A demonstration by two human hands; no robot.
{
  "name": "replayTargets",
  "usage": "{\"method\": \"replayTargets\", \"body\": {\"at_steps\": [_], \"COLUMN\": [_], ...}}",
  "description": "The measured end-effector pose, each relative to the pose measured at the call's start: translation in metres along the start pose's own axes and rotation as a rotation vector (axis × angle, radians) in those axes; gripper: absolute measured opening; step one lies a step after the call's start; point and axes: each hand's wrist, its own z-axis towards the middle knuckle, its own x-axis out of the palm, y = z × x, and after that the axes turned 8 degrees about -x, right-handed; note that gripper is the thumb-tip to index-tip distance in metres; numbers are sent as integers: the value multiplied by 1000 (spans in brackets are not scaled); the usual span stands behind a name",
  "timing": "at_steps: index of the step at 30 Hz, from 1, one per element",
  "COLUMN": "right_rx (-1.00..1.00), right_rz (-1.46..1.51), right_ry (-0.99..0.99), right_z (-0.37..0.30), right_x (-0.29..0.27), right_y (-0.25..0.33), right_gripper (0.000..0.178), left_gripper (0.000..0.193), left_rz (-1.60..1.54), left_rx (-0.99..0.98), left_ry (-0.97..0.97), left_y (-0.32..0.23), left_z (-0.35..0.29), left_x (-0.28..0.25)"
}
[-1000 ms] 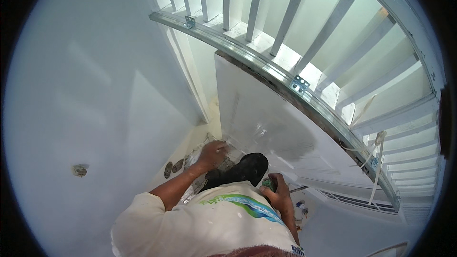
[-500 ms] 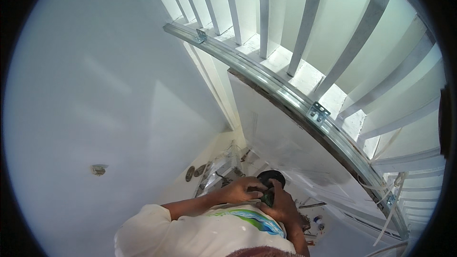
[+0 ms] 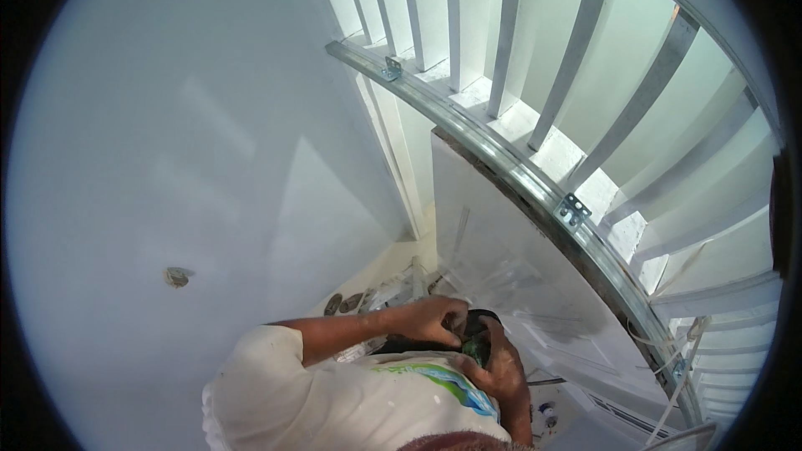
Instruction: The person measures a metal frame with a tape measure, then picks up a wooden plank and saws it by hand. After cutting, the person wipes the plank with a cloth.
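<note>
In front of my shirt, both of my hands are close together. My right hand [image 3: 501, 367] curls around a small dark green thing [image 3: 476, 347], whose kind is too dark to make out. Bent over the top of it is my left hand [image 3: 436, 319], fingers curled and their tips near or on the green thing. Whether the left fingers pinch anything is hidden. A black rounded thing [image 3: 484, 315] shows just behind the hands, partly covered by them.
A white slatted railing [image 3: 510, 58] with a metal rail [image 3: 493, 144] and brackets [image 3: 573, 210] runs from upper left to lower right. On the left stands a pale wall [image 3: 167, 134] with a small hole [image 3: 177, 276]. Shoes [image 3: 342, 304] lie on the floor below.
My left hand has come further over the green thing, and its fingers have curled more. The railing and wall edge sit further right in view, as my head has turned slightly.
</note>
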Motion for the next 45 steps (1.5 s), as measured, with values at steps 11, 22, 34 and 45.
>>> {"method": "replayTargets", "body": {"at_steps": [11,22,34,45], "right_rx": [510,800,291,269], "right_rz": [119,111,-594,-891], "right_ry": [-80,-346,-739,-755], "right_z": [-139,-278,-207,-215], "right_x": [-65,-158,-200,-241], "right_y": [-38,25,95,89], "right_gripper": [49,12,18,24], "left_gripper": [42,32,20,16], "left_rz": [-688,-1171,-1320,-1488], "left_rx": [416,468,397,394], "left_ry": [-394,-873,-821,-736], "left_y": [-47,-66,-125,-106], "left_z": [-19,30,72,120], "left_x": [-176,-283,-253,-300]}}
